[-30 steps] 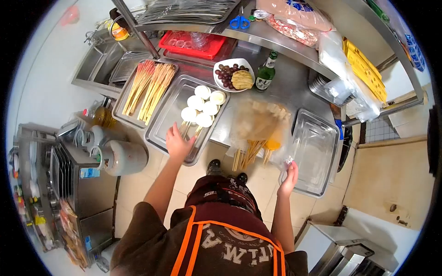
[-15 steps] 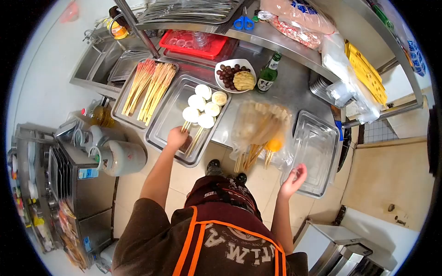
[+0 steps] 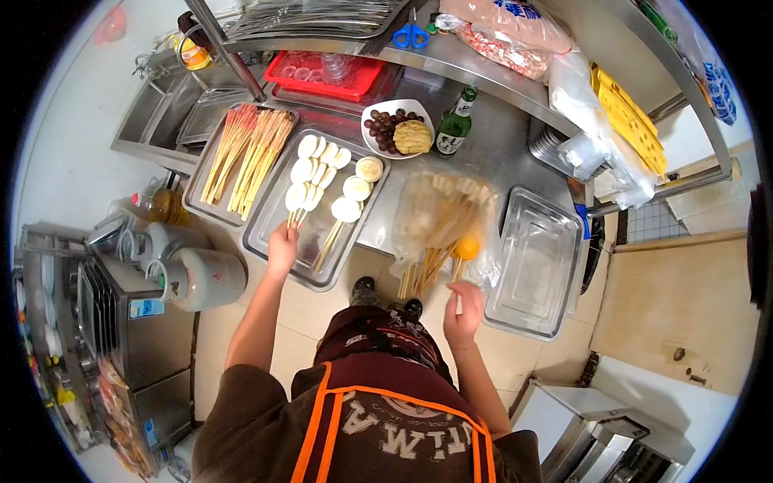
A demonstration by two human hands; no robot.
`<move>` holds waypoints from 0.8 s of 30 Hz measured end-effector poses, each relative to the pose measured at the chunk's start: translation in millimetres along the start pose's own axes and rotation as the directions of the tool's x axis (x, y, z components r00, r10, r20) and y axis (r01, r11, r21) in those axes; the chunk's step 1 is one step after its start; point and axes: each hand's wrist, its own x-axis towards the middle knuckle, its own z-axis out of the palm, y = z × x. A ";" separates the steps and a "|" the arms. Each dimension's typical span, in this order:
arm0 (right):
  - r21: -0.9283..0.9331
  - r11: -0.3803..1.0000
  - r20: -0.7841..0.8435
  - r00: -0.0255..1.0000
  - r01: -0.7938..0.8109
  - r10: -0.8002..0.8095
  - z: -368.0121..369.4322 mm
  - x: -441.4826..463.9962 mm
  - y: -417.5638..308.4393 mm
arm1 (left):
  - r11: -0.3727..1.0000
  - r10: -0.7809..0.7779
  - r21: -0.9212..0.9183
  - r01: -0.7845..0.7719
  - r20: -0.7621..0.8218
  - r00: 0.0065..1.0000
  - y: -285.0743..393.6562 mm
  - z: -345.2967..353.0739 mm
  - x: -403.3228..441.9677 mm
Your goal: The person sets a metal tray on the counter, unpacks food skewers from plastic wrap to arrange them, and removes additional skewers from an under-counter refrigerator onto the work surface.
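Observation:
My left hand (image 3: 282, 248) is closed around the stick ends of skewers with white round slices (image 3: 310, 171), which lie in a metal tray (image 3: 322, 280). Beside them in the tray are more skewers with round slices (image 3: 354, 189), some browned on top. My right hand (image 3: 465, 314) is apart from the tray, fingers partly curled and spread, its fingertips at the lower ends of sticks below an orange-yellow ball (image 3: 467, 246). That ball sits at the mouth of a clear plastic bag (image 3: 415, 213) full of skewers with pale pieces. Whether the fingertips touch the sticks is hard to tell.
Left of the tray stands another tray (image 3: 193, 193) of skewers. Behind are a plate (image 3: 372, 145) of grapes and yellow slices and a green bottle (image 3: 455, 129). A shallow metal tray (image 3: 531, 258) lies right of the bag. A metal shelf (image 3: 467, 68) overhangs the table's back.
The skewers in my left hand have been shifted left, apart from the others, and their slices fanned out. My right hand has moved left to the stick ends at the bag.

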 end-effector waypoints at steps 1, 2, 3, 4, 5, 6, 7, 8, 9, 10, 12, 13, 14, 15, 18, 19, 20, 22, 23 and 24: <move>-0.002 0.999 0.002 0.999 0.045 -0.045 5.3 -2.0 2.9 | 0.993 -0.037 -0.110 0.041 0.034 0.999 8.7 0.6 -9.4; -0.004 0.999 0.004 0.999 0.045 -0.045 9.4 -5.1 3.7 | 0.993 -0.039 -0.113 0.042 0.036 0.999 19.3 0.9 -20.4; 0.067 0.993 0.123 0.988 -0.100 0.091 13.1 -8.3 2.6 | 0.980 -0.055 -0.188 0.069 0.076 0.996 32.7 1.1 -32.8; 0.120 0.961 0.248 0.945 -0.249 0.214 17.5 -11.2 1.1 | 0.961 -0.068 -0.260 0.097 0.117 0.991 43.1 3.1 -44.3; 0.155 0.951 0.270 0.937 -0.268 0.220 23.5 -12.6 -0.7 | 0.960 -0.070 -0.261 0.098 0.117 0.991 50.1 7.7 -55.5; 0.154 0.951 0.271 0.937 -0.268 0.220 27.4 -12.2 -3.6 | 0.941 -0.028 -0.326 0.087 0.184 0.983 56.1 12.8 -66.2; 0.174 0.928 0.330 0.907 -0.330 0.261 31.0 -11.3 -6.1 | 0.918 0.020 -0.389 0.081 0.247 0.969 61.5 16.0 -73.1; 0.190 0.901 0.386 0.873 -0.390 0.297 33.2 -10.2 -7.6 | 0.917 0.021 -0.390 0.079 0.247 0.969 67.4 17.2 -76.7; 0.185 0.894 0.371 0.872 -0.408 0.320 35.0 -9.8 -6.6 | 0.926 0.051 -0.375 0.041 0.232 0.971 73.1 18.1 -79.6; 0.185 0.894 0.370 0.872 -0.407 0.320 34.0 -8.7 -4.9 | 0.933 0.079 -0.359 0.004 0.218 0.973 75.8 18.7 -81.3; 0.171 0.859 0.361 0.842 -0.483 0.401 30.1 -5.8 -1.1 | 0.947 0.064 -0.320 -0.006 0.170 0.983 61.9 20.6 -70.6; 0.173 0.858 0.360 0.842 -0.483 0.401 25.8 -5.1 0.8 | 0.958 0.013 -0.285 0.010 0.078 0.997 47.6 22.0 -59.8; 0.167 0.879 0.327 0.866 -0.447 0.378 20.1 -5.5 2.6 | 0.968 -0.036 -0.249 0.030 -0.017 0.999 32.4 22.9 -48.3; 0.159 0.898 0.296 0.888 -0.411 0.353 15.7 -7.3 4.0 | 0.970 -0.035 -0.243 0.030 -0.016 0.999 16.7 22.3 -34.9; 0.179 0.902 0.208 0.911 -0.392 0.355 9.1 -16.2 9.1 | 0.987 -0.100 -0.135 0.090 -0.069 0.993 -25.7 36.0 1.6; 0.152 0.901 0.251 0.898 -0.406 0.362 5.7 -18.9 10.8 | 0.994 -0.063 -0.091 0.054 -0.103 0.993 -34.8 44.6 8.7; 0.152 0.900 0.249 0.897 -0.408 0.365 5.0 -22.1 10.5 | 0.999 -0.024 -0.047 0.018 -0.134 0.991 -45.0 50.3 12.8; 0.166 0.892 0.245 0.894 -0.421 0.376 5.0 -27.3 9.8 | 0.997 -0.038 -0.063 0.032 -0.100 0.994 -47.3 56.8 12.5; 0.165 0.892 0.239 0.894 -0.421 0.378 5.1 -29.5 9.5 | 0.995 -0.082 -0.069 0.078 -0.051 0.995 -49.8 60.0 12.6; 0.179 0.893 0.222 0.901 -0.414 0.373 4.7 -31.3 8.4 | 0.989 -0.126 -0.073 0.125 -0.001 0.992 -47.6 61.5 12.8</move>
